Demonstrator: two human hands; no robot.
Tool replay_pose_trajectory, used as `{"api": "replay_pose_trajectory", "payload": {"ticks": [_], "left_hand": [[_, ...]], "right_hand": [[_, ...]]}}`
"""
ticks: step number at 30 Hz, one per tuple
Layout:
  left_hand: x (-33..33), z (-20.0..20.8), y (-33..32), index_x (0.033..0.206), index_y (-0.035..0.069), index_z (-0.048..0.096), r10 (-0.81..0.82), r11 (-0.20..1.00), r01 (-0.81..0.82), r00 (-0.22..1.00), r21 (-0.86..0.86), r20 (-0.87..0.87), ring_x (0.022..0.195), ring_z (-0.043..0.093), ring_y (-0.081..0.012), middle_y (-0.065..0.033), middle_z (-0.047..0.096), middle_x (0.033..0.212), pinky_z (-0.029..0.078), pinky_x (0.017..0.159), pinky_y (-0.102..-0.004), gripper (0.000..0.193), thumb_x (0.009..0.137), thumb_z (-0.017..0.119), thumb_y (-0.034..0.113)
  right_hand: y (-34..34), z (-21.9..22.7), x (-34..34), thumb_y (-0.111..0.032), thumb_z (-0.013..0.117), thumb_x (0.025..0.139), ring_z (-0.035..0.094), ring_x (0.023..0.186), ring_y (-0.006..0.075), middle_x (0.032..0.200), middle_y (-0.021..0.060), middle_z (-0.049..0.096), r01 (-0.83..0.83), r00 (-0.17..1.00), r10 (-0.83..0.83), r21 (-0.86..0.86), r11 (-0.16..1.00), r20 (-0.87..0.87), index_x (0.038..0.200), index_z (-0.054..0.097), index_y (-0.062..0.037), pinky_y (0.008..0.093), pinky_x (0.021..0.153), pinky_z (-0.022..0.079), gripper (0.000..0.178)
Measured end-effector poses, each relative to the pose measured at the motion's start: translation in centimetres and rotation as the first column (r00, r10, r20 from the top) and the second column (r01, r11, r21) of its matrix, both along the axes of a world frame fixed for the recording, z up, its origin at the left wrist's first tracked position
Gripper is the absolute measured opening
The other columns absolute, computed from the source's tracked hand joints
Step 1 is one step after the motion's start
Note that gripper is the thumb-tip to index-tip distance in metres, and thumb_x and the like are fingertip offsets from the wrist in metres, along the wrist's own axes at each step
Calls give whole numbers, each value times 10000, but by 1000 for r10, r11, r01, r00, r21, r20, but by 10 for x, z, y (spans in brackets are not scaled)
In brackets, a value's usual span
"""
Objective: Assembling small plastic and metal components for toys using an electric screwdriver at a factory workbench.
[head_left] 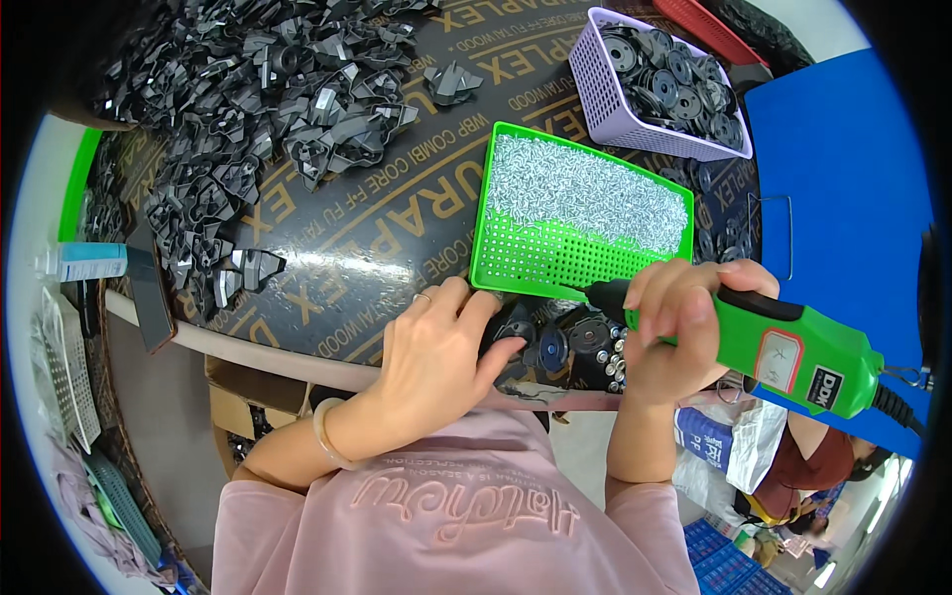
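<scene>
My right hand (679, 322) is wrapped round a green and black electric screwdriver (833, 347), held nearly level, its dark nose pointing left. The tip of the screwdriver is at the near rim of a green perforated tray (535, 275), which holds a heap of small silvery screws (585, 193). At the table's front edge, my left hand (436, 342) is closed on a black plastic part (511, 327), mostly covered by the fingers. Beside it lie several round black discs (552, 347) and a small cluster of shiny metal pieces (615, 367).
Black angular plastic parts (337, 109) are heaped over the table's far left. A lilac basket (605, 109) full of black wheels stands at the back right, beside a blue panel (843, 149). On the left are a blue-and-white tube (94, 261) and a cardboard box (253, 392) below the edge.
</scene>
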State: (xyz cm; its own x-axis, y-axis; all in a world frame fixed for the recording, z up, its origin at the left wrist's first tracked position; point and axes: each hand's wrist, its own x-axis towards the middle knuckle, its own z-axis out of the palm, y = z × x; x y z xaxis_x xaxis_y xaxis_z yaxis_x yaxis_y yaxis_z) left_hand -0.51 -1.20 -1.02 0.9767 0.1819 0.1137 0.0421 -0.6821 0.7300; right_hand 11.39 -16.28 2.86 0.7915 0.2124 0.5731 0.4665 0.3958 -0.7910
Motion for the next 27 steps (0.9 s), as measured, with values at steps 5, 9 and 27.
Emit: {"api": "replay_pose_trajectory", "payload": {"ticks": [5,9,27], "left_hand": [[-7,-6,8,907,18,633,25,1000,-26,996,2,81,807,605,-352,-131,601,898,502,693,-421,239,784,780,161],[-15,0,21,896,10,610,46,949,-32,998,-315,37,762,638,-222,-115,627,888,557,656,-346,158,826,746,48],[-5,13,17,1267,3,635,-173,506,-17,977,-863,-121,1005,680,-150,-121,645,1206,630,763,-274,508,787,773,-90]], "right_hand": [[2,-9,2,-6,613,931,479,459,144,603,38,497,-29,1000,29,-14,999,9,1138,375,-49,339,499,498,318],[2,-12,3,47,603,914,496,468,138,612,40,507,-41,999,41,-29,999,2,1141,376,-41,342,519,518,333],[-12,53,-23,-138,540,1003,470,555,107,666,-9,471,-262,965,262,7,965,3,1221,434,-103,284,568,457,245]]}}
